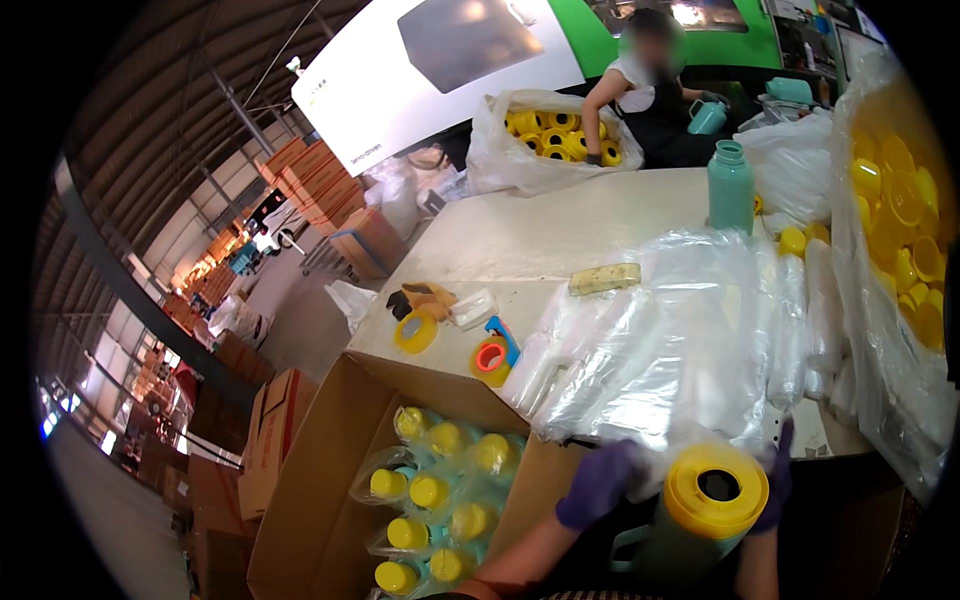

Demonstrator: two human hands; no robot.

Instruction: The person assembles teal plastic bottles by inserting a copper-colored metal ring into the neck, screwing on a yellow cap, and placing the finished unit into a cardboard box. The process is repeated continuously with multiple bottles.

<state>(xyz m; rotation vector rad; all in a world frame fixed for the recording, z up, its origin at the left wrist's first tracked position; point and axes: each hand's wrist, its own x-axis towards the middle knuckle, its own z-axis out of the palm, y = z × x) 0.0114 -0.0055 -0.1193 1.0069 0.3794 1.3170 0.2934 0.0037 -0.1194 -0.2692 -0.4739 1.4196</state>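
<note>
A jug with a wide yellow top [680,505], dark in its round central opening, stands close in front of me at the lower right. Its teal body and side handle [627,548] show dimly below. My left hand [602,485], in a purple glove, is closed at the jug's left, with a hazy piece of clear plastic bag [655,462] at its blurred fingertips. On the jug's far right side is my right hand [776,490], also gloved in purple. One finger points up, while its other fingers are hidden behind the yellow top. Flat clear plastic bags [690,340] lie stacked just beyond both hands.
An open carton [330,480] at the left holds several bagged yellow-capped bottles [430,490]. Tape rolls [415,331], a blue tape dispenser [508,340] and a teal bottle [731,190] stand on the table. A bag of yellow parts [900,220] borders the right; a co-worker [650,100] works opposite.
</note>
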